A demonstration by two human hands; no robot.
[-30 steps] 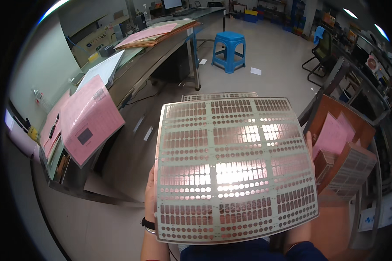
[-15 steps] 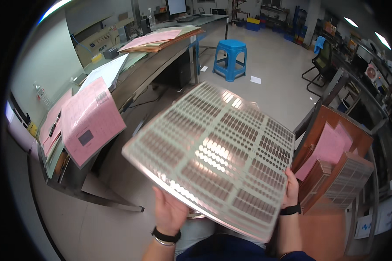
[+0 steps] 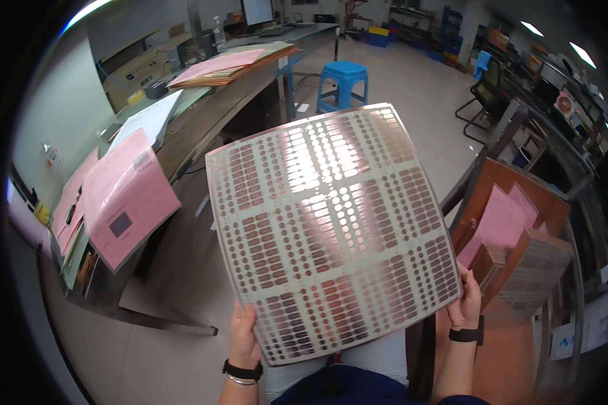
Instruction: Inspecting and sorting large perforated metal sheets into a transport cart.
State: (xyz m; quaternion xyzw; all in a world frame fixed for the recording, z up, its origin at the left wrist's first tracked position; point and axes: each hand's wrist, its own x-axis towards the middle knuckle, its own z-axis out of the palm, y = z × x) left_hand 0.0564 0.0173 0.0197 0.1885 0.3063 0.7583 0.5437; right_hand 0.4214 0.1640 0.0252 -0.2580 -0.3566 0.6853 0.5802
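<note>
Panel [image 3: 344, 236] in the grip of left hand [image 3: 244, 334] and right hand [image 3: 467, 302], pink sheets [image 3: 490, 229] and boards [image 3: 537, 273] in metal-framed rack [image 3: 507, 129]

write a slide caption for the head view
Left hand and right hand hold a patterned panel, a blue stool beyond it.

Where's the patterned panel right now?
The panel is central in the head view, held between the left hand and right hand, just below the blue stool.

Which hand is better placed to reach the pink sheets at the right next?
Probably the right hand: both hold the panel, but it is nearer those pink sheets; the left hand is at the panel's lower left.
</note>
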